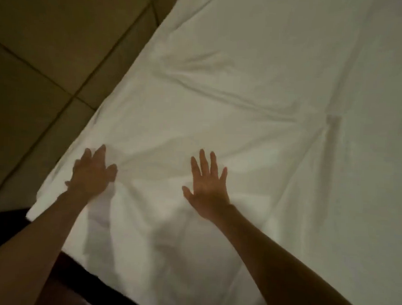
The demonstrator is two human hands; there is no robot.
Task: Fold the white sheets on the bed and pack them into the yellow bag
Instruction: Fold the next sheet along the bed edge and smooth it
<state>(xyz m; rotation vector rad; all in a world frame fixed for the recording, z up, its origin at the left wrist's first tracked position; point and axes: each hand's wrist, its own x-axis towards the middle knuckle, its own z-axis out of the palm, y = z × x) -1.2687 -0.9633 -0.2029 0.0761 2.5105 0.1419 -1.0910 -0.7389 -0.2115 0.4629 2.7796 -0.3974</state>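
- Sheet (256,104), white and wrinkled, lies spread over the bed.
- Left hand (93,173) rests flat on the sheet near its left edge, fingers straight.
- Right hand (207,187) presses the sheet further in, fingers spread.

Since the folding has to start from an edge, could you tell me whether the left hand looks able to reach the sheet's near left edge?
Probably yes: the left hand already lies flat on the white sheet beside that edge, with nothing between them.
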